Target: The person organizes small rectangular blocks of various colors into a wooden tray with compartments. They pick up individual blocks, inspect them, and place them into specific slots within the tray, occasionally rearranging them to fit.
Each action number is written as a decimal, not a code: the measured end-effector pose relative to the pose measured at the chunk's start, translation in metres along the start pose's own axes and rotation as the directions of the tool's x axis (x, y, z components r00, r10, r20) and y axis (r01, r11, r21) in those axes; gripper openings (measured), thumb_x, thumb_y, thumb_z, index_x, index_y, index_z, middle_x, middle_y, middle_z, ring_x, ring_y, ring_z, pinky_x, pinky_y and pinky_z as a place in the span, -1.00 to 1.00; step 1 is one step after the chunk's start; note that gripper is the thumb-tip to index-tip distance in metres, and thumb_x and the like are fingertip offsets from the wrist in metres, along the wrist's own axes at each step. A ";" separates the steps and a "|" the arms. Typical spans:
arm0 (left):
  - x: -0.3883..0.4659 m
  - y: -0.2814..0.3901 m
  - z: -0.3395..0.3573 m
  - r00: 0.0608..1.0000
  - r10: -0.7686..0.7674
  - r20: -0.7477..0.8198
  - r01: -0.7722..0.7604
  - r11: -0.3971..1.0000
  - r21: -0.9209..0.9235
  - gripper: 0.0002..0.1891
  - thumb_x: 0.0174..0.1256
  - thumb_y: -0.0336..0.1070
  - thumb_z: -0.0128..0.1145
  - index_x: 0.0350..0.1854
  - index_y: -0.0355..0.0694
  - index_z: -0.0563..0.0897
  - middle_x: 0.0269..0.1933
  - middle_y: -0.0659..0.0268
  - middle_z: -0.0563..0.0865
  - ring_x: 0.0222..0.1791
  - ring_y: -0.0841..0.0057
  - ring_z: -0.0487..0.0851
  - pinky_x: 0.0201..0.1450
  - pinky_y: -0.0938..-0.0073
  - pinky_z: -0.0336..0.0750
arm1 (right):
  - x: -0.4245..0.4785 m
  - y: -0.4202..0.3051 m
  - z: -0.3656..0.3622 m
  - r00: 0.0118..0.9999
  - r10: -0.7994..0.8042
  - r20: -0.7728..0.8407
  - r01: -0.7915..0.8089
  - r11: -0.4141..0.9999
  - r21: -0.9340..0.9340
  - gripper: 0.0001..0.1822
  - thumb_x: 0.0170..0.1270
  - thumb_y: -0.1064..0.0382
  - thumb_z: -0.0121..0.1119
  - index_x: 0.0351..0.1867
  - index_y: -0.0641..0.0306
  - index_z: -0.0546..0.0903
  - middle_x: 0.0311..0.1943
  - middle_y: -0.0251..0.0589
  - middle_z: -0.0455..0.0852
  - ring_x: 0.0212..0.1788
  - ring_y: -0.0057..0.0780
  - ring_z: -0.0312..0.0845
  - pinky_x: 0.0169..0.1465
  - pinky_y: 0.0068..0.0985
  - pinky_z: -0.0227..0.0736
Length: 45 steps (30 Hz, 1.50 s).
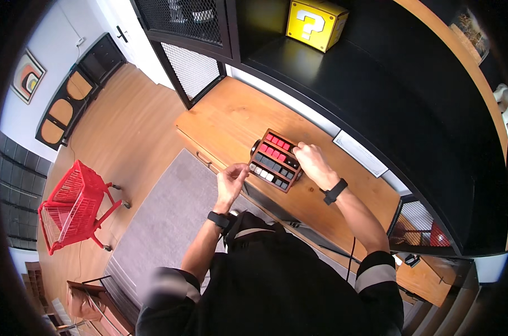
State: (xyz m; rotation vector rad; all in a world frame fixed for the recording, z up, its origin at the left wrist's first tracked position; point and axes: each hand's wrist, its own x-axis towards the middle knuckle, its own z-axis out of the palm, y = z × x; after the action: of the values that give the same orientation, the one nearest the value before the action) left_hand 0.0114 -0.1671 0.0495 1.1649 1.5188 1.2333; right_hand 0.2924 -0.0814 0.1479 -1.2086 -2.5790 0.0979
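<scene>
A small wooden rack (273, 161) lies tilted across the wooden cabinet top (237, 109). Its rows hold several red cubes (278, 142), dark grey cubes (267, 161) and a few white pieces (264, 174). At the rack's lower left corner is my left hand (229, 185), thumb and forefinger brought together beside the white pieces. The right end of the upper rows is partly covered by my right hand (314, 161), its fingers bent at a black piece. Whether either hand grips a piece is too small to make out. A dark round part (255, 146) sits at the rack's left side.
Above the cabinet top, a black shelf (354, 80) carries a yellow question-mark box (314, 25). A framed paper (360, 153) leans at the back edge. Mesh panels (191, 69) flank the surface. To the left, a red shopping cart (77, 206) stands on the floor beside a grey rug (161, 214).
</scene>
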 end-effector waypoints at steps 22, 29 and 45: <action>0.018 0.021 0.000 0.998 -0.016 0.061 0.019 0.999 -0.043 -0.83 0.59 -0.39 0.22 -0.03 -0.35 0.83 -0.16 0.26 0.90 -0.19 0.57 0.84 -0.08 0.48 0.72 | -0.010 0.015 0.025 0.996 0.064 -0.064 -0.064 0.998 0.008 -0.88 0.34 0.40 0.18 -0.32 0.40 0.70 -0.22 0.08 0.74 -0.12 0.01 0.80 -0.04 -0.13 0.73; 0.032 -0.004 -0.036 0.996 -0.051 0.075 0.054 0.997 -0.049 -0.79 0.59 -0.34 0.28 0.00 -0.41 0.81 -0.15 0.15 0.90 -0.16 0.48 0.87 -0.06 0.45 0.75 | 0.000 0.012 0.036 0.994 0.036 -0.104 -0.041 0.998 -0.053 -0.89 0.27 0.41 0.23 -0.39 0.39 0.72 -0.28 0.07 0.75 -0.18 -0.01 0.82 -0.12 -0.14 0.76; 0.082 -0.011 -0.105 0.968 -0.055 0.245 0.042 0.997 0.059 -0.84 0.51 -0.40 0.34 -0.04 -0.38 0.84 -0.19 0.23 0.92 -0.17 0.51 0.87 -0.02 0.45 0.73 | 0.003 -0.017 0.048 0.939 0.291 -0.181 -0.302 0.953 -0.035 -0.91 0.29 0.36 0.31 -0.25 0.32 0.72 -0.17 -0.08 0.72 -0.05 -0.10 0.78 -0.01 -0.20 0.74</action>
State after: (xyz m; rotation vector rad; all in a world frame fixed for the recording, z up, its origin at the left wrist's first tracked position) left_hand -0.1090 -0.1100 0.0519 1.2587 1.3921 0.9802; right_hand 0.2640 -0.0866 0.1059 -1.5501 -2.2504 -0.0259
